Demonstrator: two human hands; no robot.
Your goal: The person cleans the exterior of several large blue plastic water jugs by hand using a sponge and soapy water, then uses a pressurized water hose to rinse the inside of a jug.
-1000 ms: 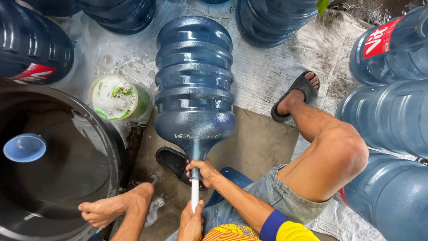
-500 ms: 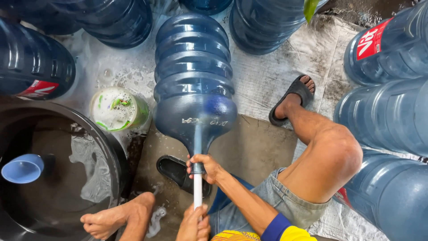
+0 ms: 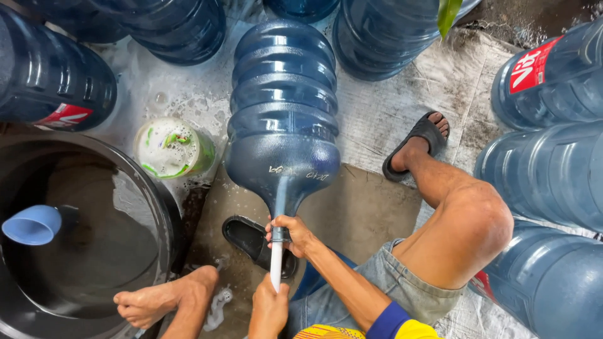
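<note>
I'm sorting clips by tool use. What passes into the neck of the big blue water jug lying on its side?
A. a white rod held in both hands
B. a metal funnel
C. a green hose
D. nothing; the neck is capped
A: a white rod runs into the neck of the jug, with the right hand gripping it near the mouth and the left hand lower down.

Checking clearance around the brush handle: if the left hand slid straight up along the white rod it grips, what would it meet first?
The left hand, following the white rod upward, would first meet the right hand, which grips the rod at the neck of the big blue water jug.
</note>
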